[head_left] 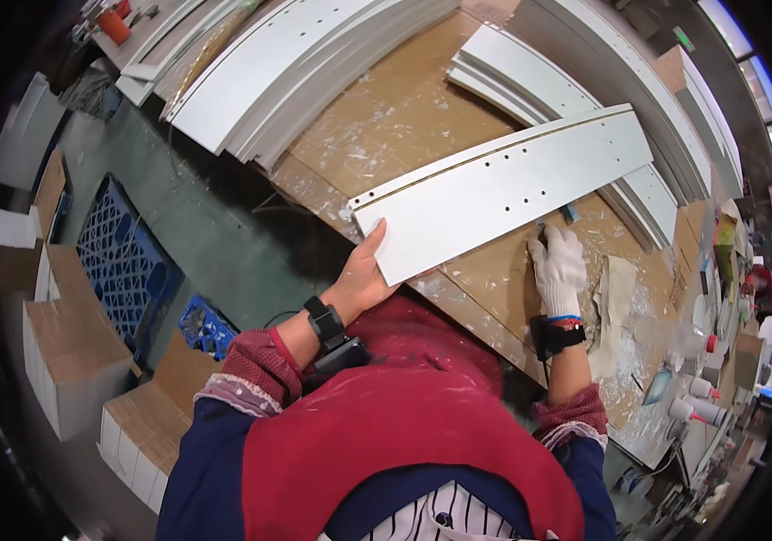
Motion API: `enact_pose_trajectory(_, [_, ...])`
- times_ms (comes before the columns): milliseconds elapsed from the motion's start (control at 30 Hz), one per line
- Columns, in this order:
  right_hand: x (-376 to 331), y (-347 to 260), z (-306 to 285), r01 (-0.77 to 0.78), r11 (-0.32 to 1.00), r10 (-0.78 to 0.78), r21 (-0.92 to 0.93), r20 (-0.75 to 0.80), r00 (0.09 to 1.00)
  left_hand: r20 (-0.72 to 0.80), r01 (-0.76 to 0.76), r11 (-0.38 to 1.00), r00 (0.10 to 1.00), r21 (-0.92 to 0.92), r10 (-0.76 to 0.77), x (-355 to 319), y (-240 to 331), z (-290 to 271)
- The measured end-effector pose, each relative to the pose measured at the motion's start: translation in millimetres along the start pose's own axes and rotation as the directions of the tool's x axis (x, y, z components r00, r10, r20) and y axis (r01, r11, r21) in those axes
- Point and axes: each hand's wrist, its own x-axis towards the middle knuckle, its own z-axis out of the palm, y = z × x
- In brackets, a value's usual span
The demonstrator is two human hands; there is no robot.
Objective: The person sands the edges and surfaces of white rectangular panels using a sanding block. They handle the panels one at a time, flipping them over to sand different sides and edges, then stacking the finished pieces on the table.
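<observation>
A long white drilled panel [458, 206] slants across the near part of the desk [377, 135], its left end at the person's front edge and its right end crossing above a pair of white grooved strips [539, 79]; whether it touches them is hard to tell. A thin brown line runs along its far long edge, and dark holes dot its face. The bare left hand [366, 278] has its grip closed on the panel's near left corner, thumb on top. The right hand [559, 263], in a white knitted glove, is off the panel, just beside its near edge, fingers bent downward; whether its grip holds anything cannot be told. A small blue block [570, 214] lies next to those fingers, and a beige cloth [616, 302] lies right of the wrist. Stacked white panels [264, 77] line the desk's far left side, and white bottles [700, 388] cluster at the right. On the floor at left are a blue plastic pallet [124, 243], a blue crate [206, 326] and cardboard-topped white stacks [79, 329].
</observation>
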Motion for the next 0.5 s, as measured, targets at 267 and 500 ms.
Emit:
enact_pose_trajectory(267, [1, -16, 0, -0.152, 0.988, 0.151, -0.006, 0.105, 0.983, 0.046, -0.012, 0.999, 0.999, -0.053, 0.015, 1, -3, 0])
enact_pose_trajectory(500, [7, -19, -10, -0.199, 0.980, 0.197, -0.012, 0.219, 0.956, 0.061, 0.019, 1.000, 0.998, 0.005, -0.019, 4, -3, -8])
